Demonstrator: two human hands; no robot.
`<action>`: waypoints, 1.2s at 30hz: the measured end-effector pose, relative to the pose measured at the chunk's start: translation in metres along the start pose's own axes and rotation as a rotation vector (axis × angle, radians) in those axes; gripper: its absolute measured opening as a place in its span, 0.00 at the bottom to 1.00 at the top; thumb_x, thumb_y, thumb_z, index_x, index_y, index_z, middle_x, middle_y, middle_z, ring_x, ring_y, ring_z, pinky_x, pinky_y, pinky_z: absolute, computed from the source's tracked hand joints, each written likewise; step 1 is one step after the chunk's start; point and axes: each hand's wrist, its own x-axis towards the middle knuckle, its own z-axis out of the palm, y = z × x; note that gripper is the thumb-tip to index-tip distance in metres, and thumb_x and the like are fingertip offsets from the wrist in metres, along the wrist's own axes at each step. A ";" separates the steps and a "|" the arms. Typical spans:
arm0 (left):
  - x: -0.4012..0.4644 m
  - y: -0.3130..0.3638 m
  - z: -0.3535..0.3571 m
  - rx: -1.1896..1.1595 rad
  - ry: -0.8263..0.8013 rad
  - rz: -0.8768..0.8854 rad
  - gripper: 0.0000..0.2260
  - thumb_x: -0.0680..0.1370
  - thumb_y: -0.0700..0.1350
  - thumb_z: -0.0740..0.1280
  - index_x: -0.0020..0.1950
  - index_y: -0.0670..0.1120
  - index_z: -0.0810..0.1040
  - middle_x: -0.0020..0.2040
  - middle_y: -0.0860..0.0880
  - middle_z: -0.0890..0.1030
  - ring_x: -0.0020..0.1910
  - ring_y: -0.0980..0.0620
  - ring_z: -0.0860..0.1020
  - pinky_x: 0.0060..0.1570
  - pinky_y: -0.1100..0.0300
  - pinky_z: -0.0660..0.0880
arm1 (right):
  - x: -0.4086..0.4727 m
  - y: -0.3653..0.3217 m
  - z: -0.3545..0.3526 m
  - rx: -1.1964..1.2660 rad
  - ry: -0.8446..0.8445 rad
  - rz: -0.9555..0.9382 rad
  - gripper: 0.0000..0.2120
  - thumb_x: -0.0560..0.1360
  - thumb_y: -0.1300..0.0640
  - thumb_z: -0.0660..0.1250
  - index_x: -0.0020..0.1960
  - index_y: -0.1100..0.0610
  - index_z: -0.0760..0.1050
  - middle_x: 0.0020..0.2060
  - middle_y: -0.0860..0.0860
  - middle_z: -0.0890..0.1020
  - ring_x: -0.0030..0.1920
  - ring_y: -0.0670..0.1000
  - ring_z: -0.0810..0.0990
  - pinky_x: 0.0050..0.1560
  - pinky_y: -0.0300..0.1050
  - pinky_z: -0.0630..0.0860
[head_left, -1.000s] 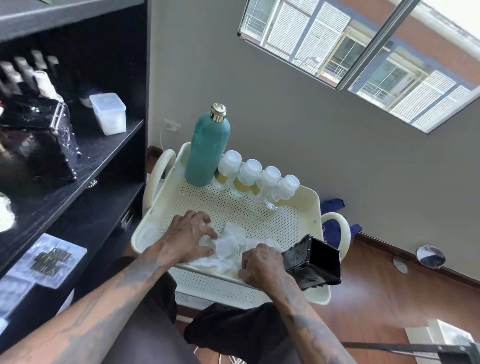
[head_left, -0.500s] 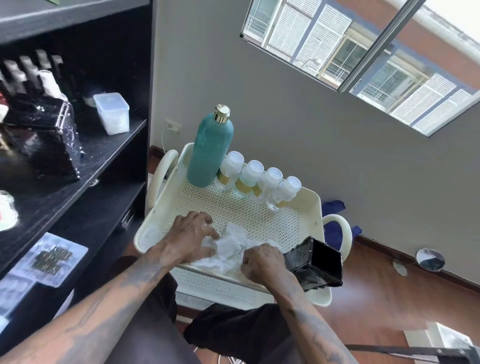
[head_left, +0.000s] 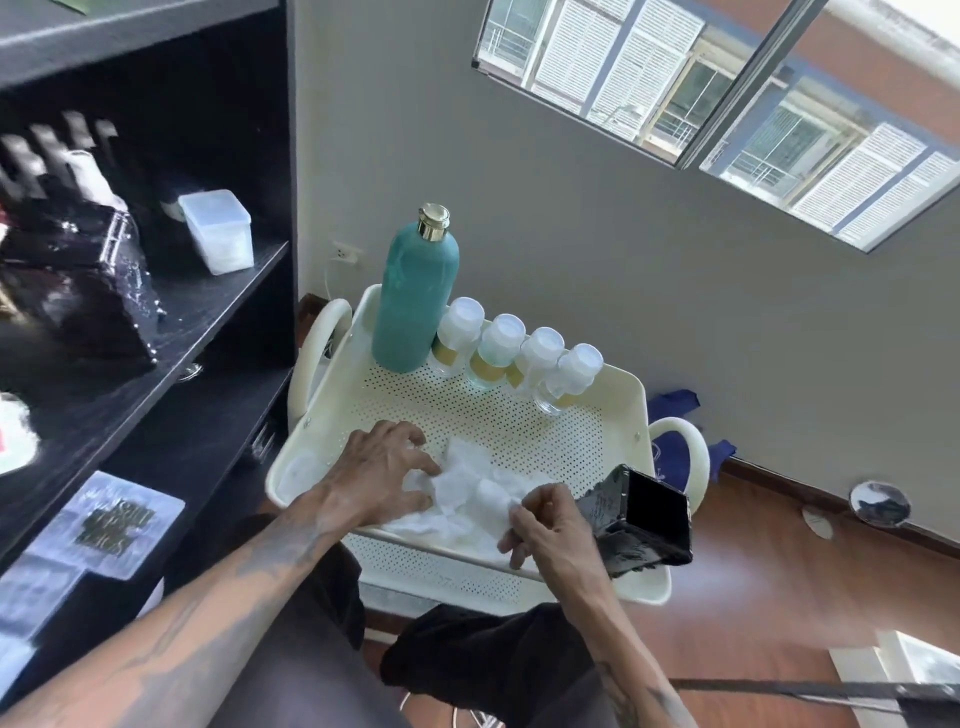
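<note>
Head view: the white cloth (head_left: 467, 483) lies crumpled on the near part of the cream perforated tray (head_left: 631, 400), between both hands. The left hand (head_left: 382, 475) rests on its left edge, fingers spread and pressing down, likely to anchor it. The right hand (head_left: 550, 527) pinches the cloth's right edge between thumb and curled fingers, probably to pull the folds open or gather it for wiping. A black box (head_left: 649, 522) sits tilted at the tray's near right corner, just beside that hand. The teal bottle (head_left: 415, 296) and 4 small capped bottles (head_left: 519, 353) stand in a row along the far rim, well apart from the work
</note>
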 end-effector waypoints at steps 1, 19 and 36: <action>-0.001 0.000 0.000 -0.009 -0.002 -0.003 0.19 0.73 0.62 0.68 0.64 0.62 0.77 0.71 0.55 0.67 0.70 0.53 0.61 0.67 0.50 0.58 | 0.001 0.000 -0.001 0.043 -0.010 -0.007 0.05 0.80 0.58 0.64 0.54 0.57 0.70 0.37 0.58 0.84 0.32 0.51 0.80 0.38 0.43 0.81; 0.000 0.005 -0.004 -0.041 0.037 -0.036 0.16 0.72 0.61 0.72 0.59 0.64 0.79 0.69 0.57 0.70 0.70 0.54 0.64 0.67 0.48 0.64 | -0.042 -0.036 -0.130 -0.798 0.665 -0.562 0.06 0.74 0.56 0.72 0.41 0.53 0.76 0.35 0.47 0.78 0.31 0.50 0.76 0.31 0.46 0.75; -0.005 0.009 -0.006 -0.040 0.072 0.039 0.19 0.74 0.59 0.70 0.65 0.60 0.78 0.68 0.54 0.71 0.69 0.54 0.66 0.69 0.51 0.62 | 0.015 -0.061 -0.117 -1.256 -0.287 0.219 0.17 0.73 0.63 0.56 0.53 0.52 0.80 0.40 0.51 0.82 0.39 0.53 0.77 0.36 0.40 0.75</action>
